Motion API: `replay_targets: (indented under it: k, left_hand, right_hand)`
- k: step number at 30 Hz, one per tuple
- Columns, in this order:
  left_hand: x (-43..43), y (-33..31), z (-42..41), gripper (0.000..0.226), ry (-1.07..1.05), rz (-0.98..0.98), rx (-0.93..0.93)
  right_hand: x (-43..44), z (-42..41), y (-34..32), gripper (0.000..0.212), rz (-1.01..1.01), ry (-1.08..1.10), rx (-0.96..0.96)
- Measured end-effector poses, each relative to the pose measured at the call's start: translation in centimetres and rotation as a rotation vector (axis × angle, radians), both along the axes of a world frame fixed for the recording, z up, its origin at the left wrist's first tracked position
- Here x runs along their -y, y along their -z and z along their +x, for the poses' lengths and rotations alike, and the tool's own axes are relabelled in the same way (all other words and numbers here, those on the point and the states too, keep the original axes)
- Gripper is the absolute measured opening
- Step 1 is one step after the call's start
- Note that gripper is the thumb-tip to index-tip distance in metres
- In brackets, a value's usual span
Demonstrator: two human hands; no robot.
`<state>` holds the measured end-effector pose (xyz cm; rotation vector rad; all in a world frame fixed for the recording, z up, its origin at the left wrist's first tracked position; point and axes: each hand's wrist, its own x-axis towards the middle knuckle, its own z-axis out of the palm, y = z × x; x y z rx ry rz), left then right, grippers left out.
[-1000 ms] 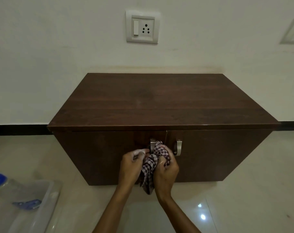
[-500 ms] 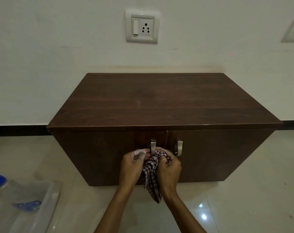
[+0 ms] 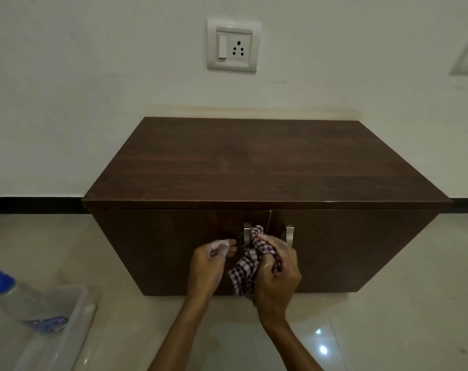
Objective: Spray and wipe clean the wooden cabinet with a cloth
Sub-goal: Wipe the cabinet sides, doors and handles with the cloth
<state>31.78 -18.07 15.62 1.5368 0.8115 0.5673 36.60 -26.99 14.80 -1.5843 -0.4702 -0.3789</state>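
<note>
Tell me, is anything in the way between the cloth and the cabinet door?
Nothing visible. The right hand grips the checked cloth right at the left door handle of the cabinet; the left hand is beside it.

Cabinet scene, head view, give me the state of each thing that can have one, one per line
cabinet doors: both closed
checked cloth: bunched, pressed against the left door handle
right hand: grips the cloth
left hand: fingers at the left handle, grip unclear
wall switch: position unclear
spray bottle: lying in a clear tray, capped
</note>
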Motion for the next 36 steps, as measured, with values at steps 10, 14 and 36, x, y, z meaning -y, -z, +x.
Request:
replay_targets:
  k: [10, 14, 36]
  left_hand:
    - [-1.3, 0.2, -1.6, 0.031, 0.012, -0.033, 0.016]
    - [-1.3, 0.1, -1.8, 0.029, 0.071, -0.009, 0.061]
    - [-2.8, 0.8, -3.0, 0.017, -0.058, 0.236, 0.000]
  right_hand:
    - [-2.7, -1.9, 2.2, 0.074, -0.556, 0.045, 0.461]
    - [-3.2, -2.5, 2.5, 0.067, -0.609, 0.087, 0.418]
    - [-3.6, -5.2, 5.6, 0.054, -0.090, -0.315, -0.240]
